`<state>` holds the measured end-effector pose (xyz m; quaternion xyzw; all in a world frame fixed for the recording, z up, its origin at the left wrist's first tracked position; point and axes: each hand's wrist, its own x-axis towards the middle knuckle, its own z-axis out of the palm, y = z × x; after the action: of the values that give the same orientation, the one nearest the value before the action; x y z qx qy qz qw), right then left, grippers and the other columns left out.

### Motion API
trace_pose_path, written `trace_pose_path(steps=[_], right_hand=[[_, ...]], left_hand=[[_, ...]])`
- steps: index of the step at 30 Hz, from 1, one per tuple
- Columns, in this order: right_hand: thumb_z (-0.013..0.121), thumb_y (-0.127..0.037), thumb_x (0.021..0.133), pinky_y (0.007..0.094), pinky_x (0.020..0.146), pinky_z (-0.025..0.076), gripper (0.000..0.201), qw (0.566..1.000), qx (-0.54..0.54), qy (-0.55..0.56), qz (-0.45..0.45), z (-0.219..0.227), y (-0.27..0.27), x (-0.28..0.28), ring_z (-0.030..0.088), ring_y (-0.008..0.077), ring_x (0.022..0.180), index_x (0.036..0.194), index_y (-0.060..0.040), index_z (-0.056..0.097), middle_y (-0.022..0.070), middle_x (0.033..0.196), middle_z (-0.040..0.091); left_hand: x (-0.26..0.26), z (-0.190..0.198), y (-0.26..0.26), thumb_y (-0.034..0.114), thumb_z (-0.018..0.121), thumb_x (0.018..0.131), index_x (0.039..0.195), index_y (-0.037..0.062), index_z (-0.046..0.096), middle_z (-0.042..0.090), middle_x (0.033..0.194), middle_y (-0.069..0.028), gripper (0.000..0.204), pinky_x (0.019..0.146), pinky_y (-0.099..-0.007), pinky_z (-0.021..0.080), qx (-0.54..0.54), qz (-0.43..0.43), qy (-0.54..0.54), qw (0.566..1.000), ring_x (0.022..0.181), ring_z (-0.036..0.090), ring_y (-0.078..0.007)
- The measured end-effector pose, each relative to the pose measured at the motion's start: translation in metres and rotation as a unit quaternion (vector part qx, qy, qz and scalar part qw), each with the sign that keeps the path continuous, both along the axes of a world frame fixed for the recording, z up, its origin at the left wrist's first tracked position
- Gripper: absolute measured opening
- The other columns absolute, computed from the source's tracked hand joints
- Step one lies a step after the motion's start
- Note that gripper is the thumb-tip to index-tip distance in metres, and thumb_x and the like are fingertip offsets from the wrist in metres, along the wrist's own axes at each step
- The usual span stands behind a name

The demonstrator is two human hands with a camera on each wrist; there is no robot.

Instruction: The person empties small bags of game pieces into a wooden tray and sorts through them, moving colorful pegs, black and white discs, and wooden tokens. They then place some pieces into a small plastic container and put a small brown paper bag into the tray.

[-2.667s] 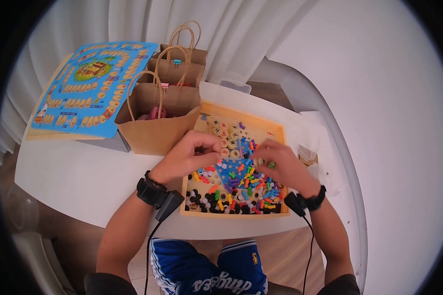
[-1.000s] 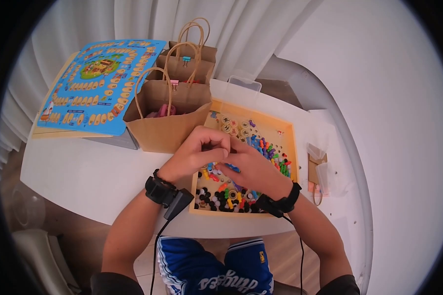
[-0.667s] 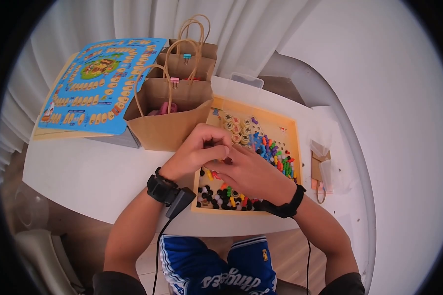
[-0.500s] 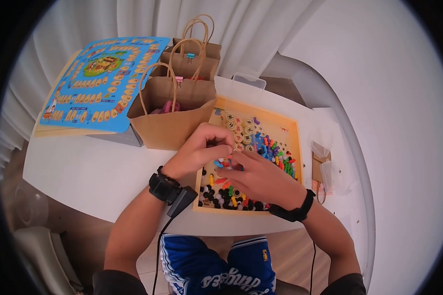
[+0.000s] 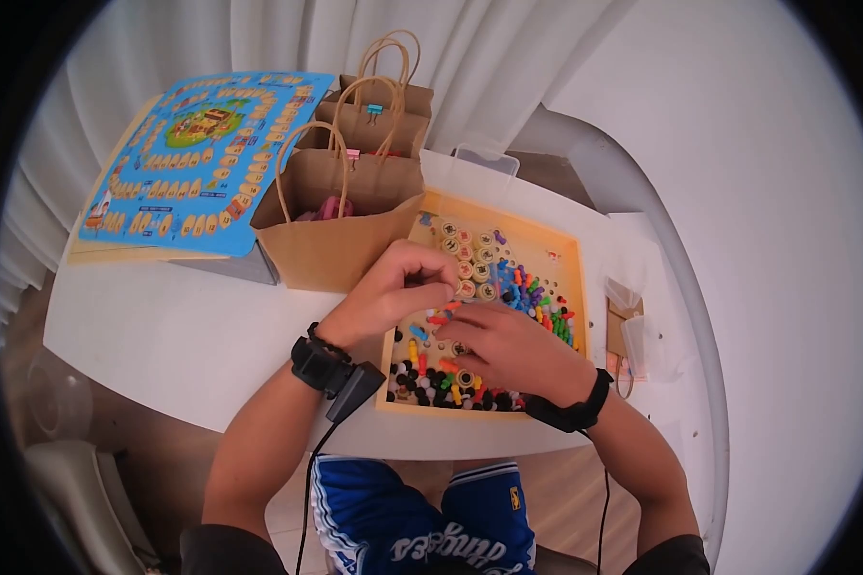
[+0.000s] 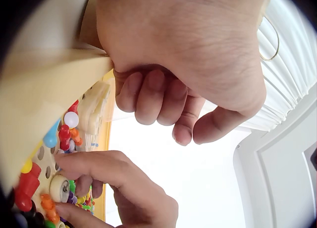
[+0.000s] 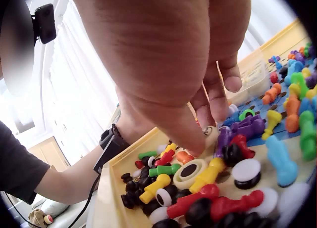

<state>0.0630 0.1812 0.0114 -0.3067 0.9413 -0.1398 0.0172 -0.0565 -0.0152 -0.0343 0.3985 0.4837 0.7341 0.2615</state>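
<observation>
My right hand [image 5: 513, 345] reaches down into a wooden tray [image 5: 573, 278] of small game pieces. A round wooden chess piece [image 6: 60, 188] with a dark mark lies between its thumb and forefinger, and the right wrist view shows the thumb tip right at that disc's rim. My left hand [image 5: 400, 287] hovers over the tray's left edge, fingers curled in and thumb tip meeting the forefinger. No piece shows at its fingertips; its palm is hidden. Below the right hand lie coloured pegs, such as a yellow peg [image 7: 207, 173], and another wooden disc [image 7: 190, 173].
Stacked wooden chess pieces [image 5: 465, 259] stand at the tray's back. Black and white pieces [image 7: 246, 173] crowd the near side. Paper bags [image 5: 340, 249] and a blue game board [image 5: 173, 206] stand at left; a clear plastic container [image 5: 635, 337] lies at right.
My right hand moved left from the tray's right side to meet the left hand, then drew down and apart to the wooden disc. The left hand stayed curled, shifting slightly in view with the head.
</observation>
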Motion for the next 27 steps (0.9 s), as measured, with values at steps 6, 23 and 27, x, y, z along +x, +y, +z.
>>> trace_pose_path(steps=[6, 23, 27], right_hand=[[0.077, -0.013, 0.089, 0.0404, 0.09, 0.055, 0.024, 0.99, -0.046, -0.128, -0.046, 0.019, 0.008, 0.019, 0.066, 0.0311, 0.103, 0.11, -0.0059, 0.069, 0.0108, 0.109, 0.063], [0.072, -0.007, 0.09, 0.0412, 0.089, 0.056, 0.015, 0.982, -0.028, -0.181, -0.045, 0.007, 0.003, 0.019, 0.067, 0.0331, 0.102, 0.104, -0.0037, 0.069, 0.0114, 0.109, 0.066], [0.072, -0.005, 0.089, 0.0398, 0.089, 0.056, 0.013, 0.988, -0.054, -0.111, -0.094, 0.014, 0.005, 0.021, 0.067, 0.0311, 0.1, 0.102, -0.0037, 0.07, 0.0099, 0.107, 0.065]], left_hand=[[-0.001, -0.001, 0.0, 0.006, 0.066, 0.092, 0.08, 0.0004, 0.058, 0.05, 0.07, 0.0052, 0.016, 0.061, -0.0254, 0.033, -0.005, -0.005, 0.002, 1.0, 0.068, 0.044, -0.0029], [-0.001, -0.001, 0.002, 0.006, 0.066, 0.091, 0.08, 0.0003, 0.057, 0.05, 0.07, 0.0054, 0.015, 0.061, -0.0251, 0.033, 0.003, -0.003, -0.006, 1.0, 0.067, 0.043, -0.0031], [-0.001, -0.002, 0.001, 0.006, 0.066, 0.092, 0.081, 0.0006, 0.058, 0.05, 0.07, 0.0055, 0.014, 0.062, -0.0251, 0.034, -0.004, -0.007, -0.007, 1.0, 0.068, 0.043, -0.0031]])
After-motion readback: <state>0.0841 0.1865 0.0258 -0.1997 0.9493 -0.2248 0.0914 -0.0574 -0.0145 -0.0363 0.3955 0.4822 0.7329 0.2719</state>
